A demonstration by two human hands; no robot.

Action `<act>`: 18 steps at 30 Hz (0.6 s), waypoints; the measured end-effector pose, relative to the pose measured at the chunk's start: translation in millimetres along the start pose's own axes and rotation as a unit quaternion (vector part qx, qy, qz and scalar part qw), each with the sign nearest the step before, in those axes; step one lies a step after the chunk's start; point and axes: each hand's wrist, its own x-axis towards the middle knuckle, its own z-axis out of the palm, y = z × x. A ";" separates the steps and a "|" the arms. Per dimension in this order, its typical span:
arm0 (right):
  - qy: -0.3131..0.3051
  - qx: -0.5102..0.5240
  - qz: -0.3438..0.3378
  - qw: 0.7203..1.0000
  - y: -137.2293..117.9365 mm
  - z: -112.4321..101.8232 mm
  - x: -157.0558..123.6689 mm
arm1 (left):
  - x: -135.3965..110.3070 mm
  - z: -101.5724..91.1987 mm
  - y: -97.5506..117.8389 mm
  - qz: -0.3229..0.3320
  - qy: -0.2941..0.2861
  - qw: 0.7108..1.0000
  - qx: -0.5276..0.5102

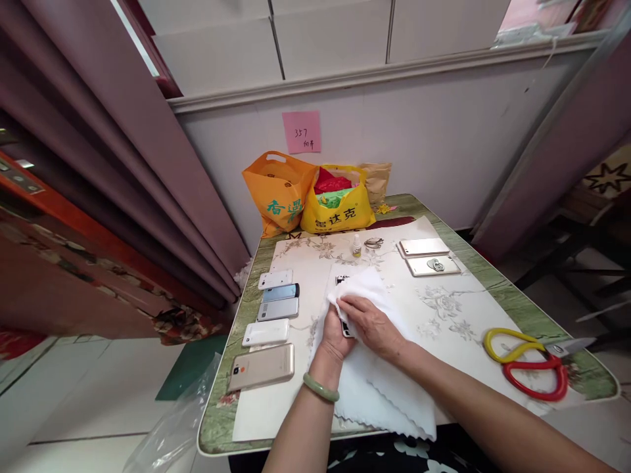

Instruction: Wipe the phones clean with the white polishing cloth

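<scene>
At frame centre the left hand (335,335) closes around a phone (346,328) mostly wrapped in a white cloth (379,394). The right hand (374,325) lies flat on the cloth just beside it. A row of phones (273,309) lies to the left, and scissors (530,361) lie by the bench (497,289) edge at lower right, with open room between.

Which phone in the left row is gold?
The gold phone at the near end of the row, closest to the table edge; the four beyond it are white, silver, dark blue and white.
</scene>
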 end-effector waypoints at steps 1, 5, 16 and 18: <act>0.006 -0.010 0.011 1.000 7.1 0.8 3.1 | 0.0 1.0 -0.7 -0.019 0.000 1.000 -0.011; 0.017 -0.056 0.083 0.995 27.8 0.8 7.8 | -1.3 4.4 -2.0 -0.030 -0.006 1.000 0.005; -0.085 -0.103 -0.062 0.989 -6.4 -26.4 -37.2 | -4.9 3.2 -2.3 -0.032 -0.030 0.998 0.038; -0.103 -0.117 -0.033 0.987 0.3 -26.4 -23.9 | -4.4 3.4 -4.5 -0.013 -0.030 0.999 0.039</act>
